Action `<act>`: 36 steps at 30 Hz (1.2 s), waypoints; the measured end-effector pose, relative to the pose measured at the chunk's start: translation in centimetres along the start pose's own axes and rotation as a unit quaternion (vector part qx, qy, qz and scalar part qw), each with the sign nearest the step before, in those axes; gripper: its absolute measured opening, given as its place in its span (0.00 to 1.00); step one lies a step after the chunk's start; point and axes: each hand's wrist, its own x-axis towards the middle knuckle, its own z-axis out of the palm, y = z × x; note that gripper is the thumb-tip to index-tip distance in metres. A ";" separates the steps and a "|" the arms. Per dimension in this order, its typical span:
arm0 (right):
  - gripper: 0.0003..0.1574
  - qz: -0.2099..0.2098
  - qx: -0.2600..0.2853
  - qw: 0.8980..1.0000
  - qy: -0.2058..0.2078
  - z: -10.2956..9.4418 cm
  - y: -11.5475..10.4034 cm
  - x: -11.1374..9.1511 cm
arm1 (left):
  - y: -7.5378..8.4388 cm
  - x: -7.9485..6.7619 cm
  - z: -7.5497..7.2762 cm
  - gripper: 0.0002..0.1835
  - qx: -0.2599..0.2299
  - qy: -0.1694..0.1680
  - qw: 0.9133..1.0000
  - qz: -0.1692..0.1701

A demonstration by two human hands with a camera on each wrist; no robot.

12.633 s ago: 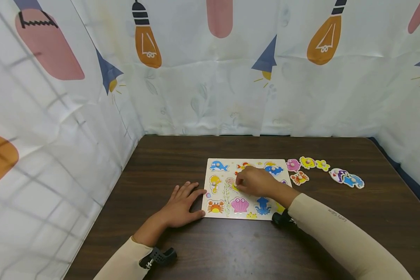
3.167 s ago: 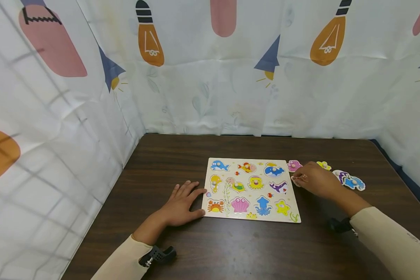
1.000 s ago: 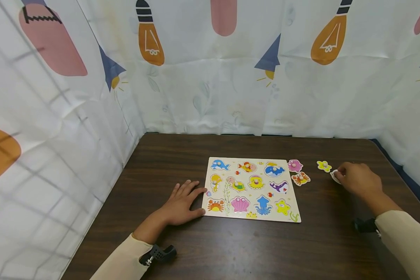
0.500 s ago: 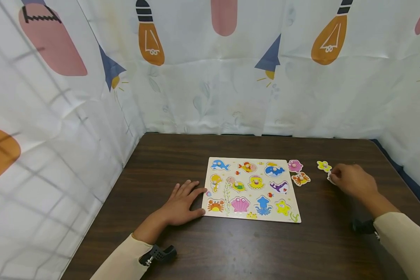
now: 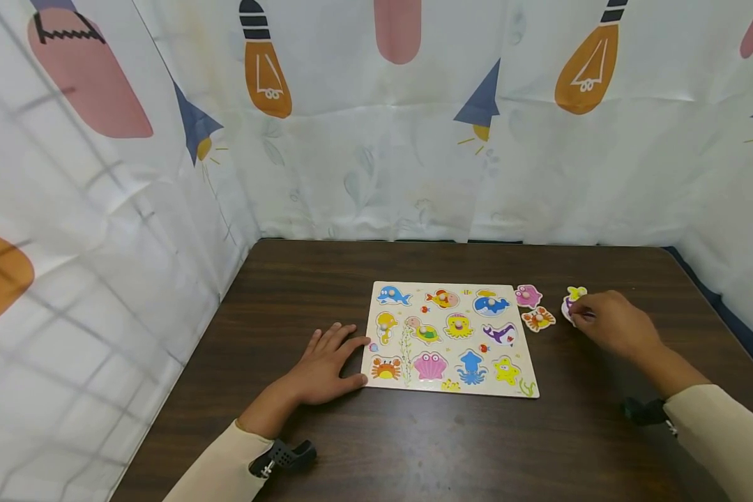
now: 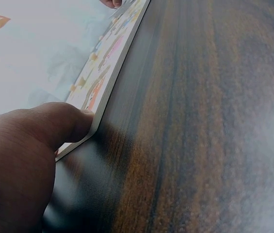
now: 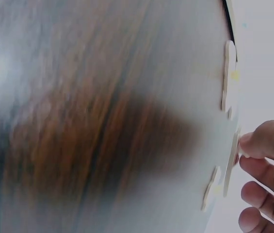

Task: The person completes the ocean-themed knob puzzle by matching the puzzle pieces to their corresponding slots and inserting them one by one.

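My left hand (image 5: 325, 368) rests beside the puzzle board (image 5: 442, 389), its fingers spread on the table. Thumb and forefinger touch the board's left edge; in the left wrist view the thumb (image 6: 66, 124) lies against the corner. My right hand (image 5: 615, 324) pinches a purple-and-white puzzle piece (image 5: 567, 309) right of the board. The right wrist view shows this piece (image 7: 231, 165) edge-on and tilted at the fingertips. A yellow star-shaped piece (image 5: 576, 292) lies just behind it. To the left are a pink fish piece (image 5: 528, 296) and an orange-and-white piece (image 5: 538, 319).
Colourful sea animals cover the board, among them an orange crab (image 5: 386, 367) and a pink shell (image 5: 429, 366). Another loose piece (image 7: 211, 188) shows edge-on in the right wrist view. Printed curtains (image 5: 376, 174) hang behind and left of the dark wooden table (image 5: 414, 453).
My right hand has moved left, carrying the purple-and-white piece to beside the yellow star-shaped one. Earlier, a yellow piece near the pink fish left its spot. My left hand stays put.
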 end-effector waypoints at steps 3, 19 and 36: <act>0.07 -0.015 0.003 1.000 0.007 0.2 -0.7 0.0 | 0.0 0.0 0.0 0.38 0.000 0.000 1.000 0.000; 0.08 -0.051 0.014 0.999 -0.004 0.8 -2.8 0.2 | 0.0 0.0 0.0 0.38 0.002 -0.002 1.000 -0.001; 0.09 -0.082 0.028 0.996 -0.010 1.5 -6.2 0.1 | -0.2 0.0 0.1 0.38 0.003 0.002 1.000 0.003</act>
